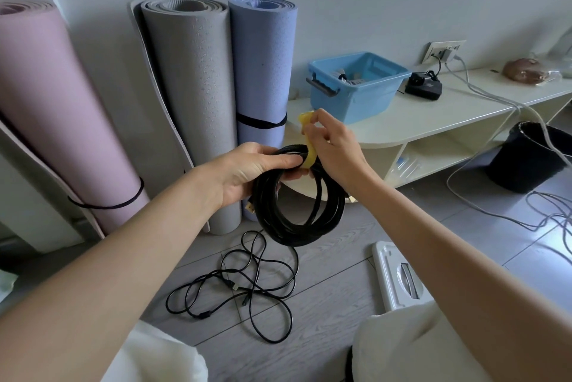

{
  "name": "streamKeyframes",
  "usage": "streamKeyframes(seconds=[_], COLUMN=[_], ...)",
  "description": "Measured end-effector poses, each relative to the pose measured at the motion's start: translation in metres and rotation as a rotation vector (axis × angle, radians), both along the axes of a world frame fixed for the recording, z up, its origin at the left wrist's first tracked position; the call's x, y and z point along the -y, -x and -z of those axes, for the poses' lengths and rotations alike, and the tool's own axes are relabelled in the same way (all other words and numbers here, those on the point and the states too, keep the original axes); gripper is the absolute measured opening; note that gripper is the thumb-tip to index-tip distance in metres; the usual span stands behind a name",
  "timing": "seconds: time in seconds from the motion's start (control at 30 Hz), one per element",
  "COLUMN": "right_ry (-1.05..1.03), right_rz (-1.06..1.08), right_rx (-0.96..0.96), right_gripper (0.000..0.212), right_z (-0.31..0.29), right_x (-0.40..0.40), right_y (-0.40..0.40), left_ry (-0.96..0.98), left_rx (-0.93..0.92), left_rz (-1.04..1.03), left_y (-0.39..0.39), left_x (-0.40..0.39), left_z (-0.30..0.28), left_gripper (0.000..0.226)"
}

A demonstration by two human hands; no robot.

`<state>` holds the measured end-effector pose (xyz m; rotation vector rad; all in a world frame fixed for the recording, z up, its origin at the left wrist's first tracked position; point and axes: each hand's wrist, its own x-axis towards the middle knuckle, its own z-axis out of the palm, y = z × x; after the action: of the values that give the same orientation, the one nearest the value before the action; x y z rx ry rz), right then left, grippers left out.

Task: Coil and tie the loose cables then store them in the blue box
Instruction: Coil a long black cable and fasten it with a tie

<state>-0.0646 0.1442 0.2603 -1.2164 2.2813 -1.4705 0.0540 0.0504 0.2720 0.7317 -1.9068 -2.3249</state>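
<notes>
My left hand (247, 169) grips the top of a thick black coiled cable (305, 214), thumb pressed across the strands. A yellow strap (309, 146) wraps over the coil beside that thumb. My right hand (332, 142) pinches the strap's upper end and holds it up above the coil. A thin black cable (247, 285) lies loose and tangled on the grey floor below. The blue box (356, 89) stands on the low white shelf (433, 121) behind my hands, with a few pale items inside.
Three rolled mats, pink (52, 121), grey (192, 103) and blue (263, 72), lean on the wall at left. A black charger (424, 87) and wall socket (442, 52) sit right of the box. White cables trail past a black bin (526, 155). A white scale (399, 276) lies on the floor.
</notes>
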Motion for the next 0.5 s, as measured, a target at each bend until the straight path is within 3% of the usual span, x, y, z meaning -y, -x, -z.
streamKeyframes(seconds=[0.17,0.23,0.37,0.5], right_ry=[-0.121,-0.188,-0.141,0.023], right_rz=[-0.022,-0.077,-0.108,-0.099], right_rx=[-0.322,-0.313,0.009,0.532], right_gripper=[0.010,0.008,0.003,0.013], right_z=[-0.008,-0.015,-0.013,-0.003], right_x=[-0.004,-0.008,-0.011,-0.012], right_y=[0.007,0.012,0.014,0.005], left_ry=[0.112,0.221,0.594,0.663], left_rx=[0.067,0.115,0.127,-0.055], left_rz=[0.112,0.179,0.286,0.309], left_y=[-0.001,-0.003,-0.003,0.002], left_x=[0.010,0.012,0.009,0.002], left_z=[0.004,0.008,0.011,0.006], left_gripper=[0.014,0.016,0.023,0.017])
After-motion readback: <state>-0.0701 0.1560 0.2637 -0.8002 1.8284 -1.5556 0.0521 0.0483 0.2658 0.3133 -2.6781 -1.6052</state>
